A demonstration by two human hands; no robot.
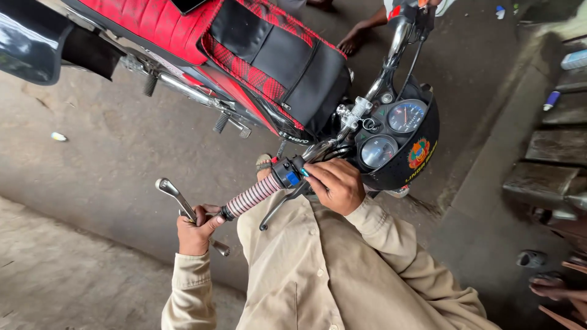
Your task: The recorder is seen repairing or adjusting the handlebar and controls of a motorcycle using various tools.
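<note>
We stand tight against a red and black motorcycle point(244, 55) on a grey concrete floor point(104, 159), its padded tank cover and seat filling the upper left, its round gauges point(394, 131) and dark headlamp cowl point(422, 153) just beyond our right hand point(336, 185). That hand is clenched over the black switch housing point(287, 173) at the inner end of the handlebar, knuckles up, the brake lever point(281, 208) hanging free beneath it. Our left hand point(195, 232) is closed around the shaft of a long metal wrench point(183, 205), right at the outer tip of the ribbed, pink-and-white striped grip point(252, 197) — touching or nearly so. The grip's long axis runs from lower left up to the right, toward the gauges; the wrench crosses it, its ringed head pointing up and left, its tail poking down and right past our fist. Our own beige shirt point(318, 269) crowds the space under the bar, and the tank hems in the side above it. Open room lies to the left, over bare floor. Another person's bare foot point(351, 40) rests beyond the tank, another's toes point(550, 286) show at the lower right edge, beside worn steps point(556, 146) — both well apart from our hands.
</note>
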